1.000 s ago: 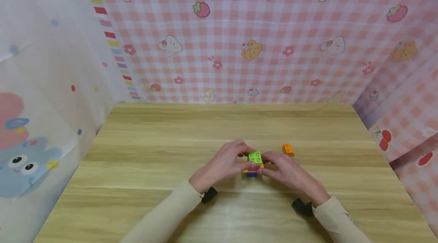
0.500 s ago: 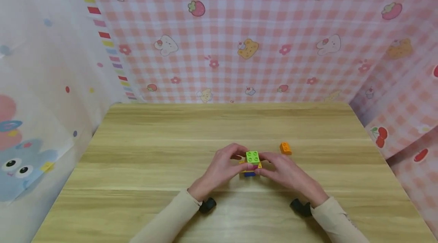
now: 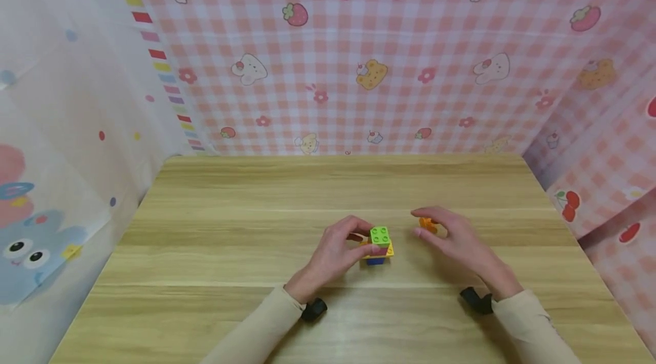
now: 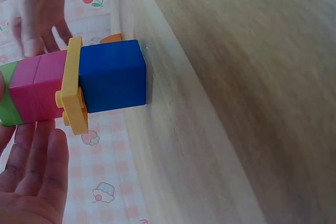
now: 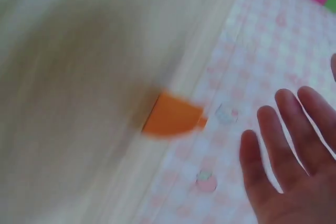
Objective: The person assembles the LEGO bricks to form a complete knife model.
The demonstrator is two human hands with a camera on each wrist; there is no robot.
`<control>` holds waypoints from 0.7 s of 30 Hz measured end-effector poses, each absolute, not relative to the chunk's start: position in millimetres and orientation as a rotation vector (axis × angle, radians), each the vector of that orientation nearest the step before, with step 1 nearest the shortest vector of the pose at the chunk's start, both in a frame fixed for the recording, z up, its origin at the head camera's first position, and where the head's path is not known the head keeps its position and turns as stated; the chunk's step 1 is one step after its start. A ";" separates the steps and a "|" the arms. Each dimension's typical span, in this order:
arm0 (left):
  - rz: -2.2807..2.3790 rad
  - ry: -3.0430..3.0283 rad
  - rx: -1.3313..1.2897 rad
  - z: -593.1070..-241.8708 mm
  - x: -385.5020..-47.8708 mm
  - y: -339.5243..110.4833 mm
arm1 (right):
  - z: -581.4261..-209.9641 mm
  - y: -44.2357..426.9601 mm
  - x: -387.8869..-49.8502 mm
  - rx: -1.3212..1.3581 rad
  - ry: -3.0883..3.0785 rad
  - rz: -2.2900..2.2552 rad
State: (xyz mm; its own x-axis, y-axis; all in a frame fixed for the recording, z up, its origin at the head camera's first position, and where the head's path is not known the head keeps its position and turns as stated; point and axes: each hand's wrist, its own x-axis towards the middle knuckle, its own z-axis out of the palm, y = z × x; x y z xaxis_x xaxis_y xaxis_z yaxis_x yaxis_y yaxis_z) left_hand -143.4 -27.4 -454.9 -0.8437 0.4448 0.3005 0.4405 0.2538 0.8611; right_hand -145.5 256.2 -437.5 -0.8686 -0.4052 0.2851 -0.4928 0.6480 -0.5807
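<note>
A small tower of toy building bricks (image 4: 39, 85) stands on the table: a blue brick (image 4: 113, 76) at the bottom, a thin yellow plate (image 4: 72, 85) over it, then pink layers and a lime green brick (image 3: 380, 236) on top. My left hand (image 3: 333, 253) grips the tower near its top, thumb at the front and fingers behind. To the right, my right hand (image 3: 456, 238) reaches around an orange brick (image 3: 427, 225). In the right wrist view its fingers (image 5: 291, 140) are fairly straight and apart from that brick, which has a slanted or curved side.
Both hands work over a wood-grain table (image 3: 246, 193). A pink checked cloth (image 3: 328, 39) hangs behind its far edge, and a white patterned cloth (image 3: 66, 96) hangs on the left. Black wrist cameras (image 3: 314, 310) sit low beside the sleeves.
My right hand has left the brick tower and moved right to the orange brick, its fingers spread. My left hand still holds the tower in nearly the same place.
</note>
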 end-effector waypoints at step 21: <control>1.707 2.494 0.843 -455.3 -140.1 -27.1 | -446.0 290.5 -181.2 0.642 -3.155 0.978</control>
